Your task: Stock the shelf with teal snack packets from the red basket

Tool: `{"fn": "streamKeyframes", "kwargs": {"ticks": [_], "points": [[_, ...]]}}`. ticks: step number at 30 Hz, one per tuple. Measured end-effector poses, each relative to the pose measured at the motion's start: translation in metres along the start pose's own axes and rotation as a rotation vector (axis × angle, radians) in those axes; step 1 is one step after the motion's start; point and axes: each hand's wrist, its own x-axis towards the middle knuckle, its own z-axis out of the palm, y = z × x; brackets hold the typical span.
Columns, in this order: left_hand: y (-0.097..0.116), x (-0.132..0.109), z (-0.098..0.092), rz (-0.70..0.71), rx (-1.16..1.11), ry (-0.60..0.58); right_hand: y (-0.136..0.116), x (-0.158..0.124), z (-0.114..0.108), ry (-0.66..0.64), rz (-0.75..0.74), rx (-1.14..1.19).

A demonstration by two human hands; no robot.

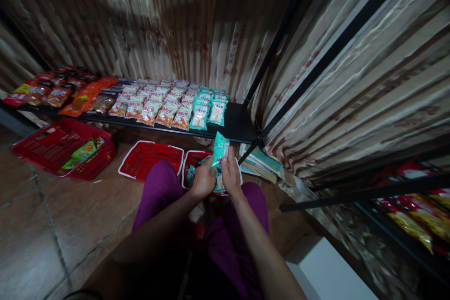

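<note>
My left hand (203,180) and my right hand (231,174) are close together above my knees, both closed on teal snack packets (220,148) that stick up between them. They hover over a small red basket (192,158) holding more teal packets. Ahead, a low black shelf (236,124) carries rows of snack packets; the teal rows (206,108) lie at its right end, next to a bare patch of shelf.
Two more red baskets sit on the tiled floor: an empty one (149,159) beside mine and a larger one (59,147) at left with a few packets. Striped curtains hang behind. Another black rack with snacks (411,218) stands at right. Books (262,159) lie under the shelf corner.
</note>
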Motion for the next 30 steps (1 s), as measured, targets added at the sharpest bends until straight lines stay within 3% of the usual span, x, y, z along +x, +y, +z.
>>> {"fn": "streamKeyframes", "kwargs": {"ticks": [6,14,21,30], "points": [[0.005,-0.004,0.003,0.060,0.269,0.003,-0.012,0.001,0.000,-0.063,0.265,0.254],[0.013,-0.010,0.008,0.232,0.467,0.055,-0.012,0.001,0.003,-0.057,0.320,0.545],[0.013,-0.020,0.014,0.311,0.622,0.022,-0.004,0.001,0.009,-0.060,0.440,0.855],[0.004,-0.025,0.014,0.389,0.454,-0.028,-0.006,0.001,0.003,-0.094,0.582,1.085]]}}
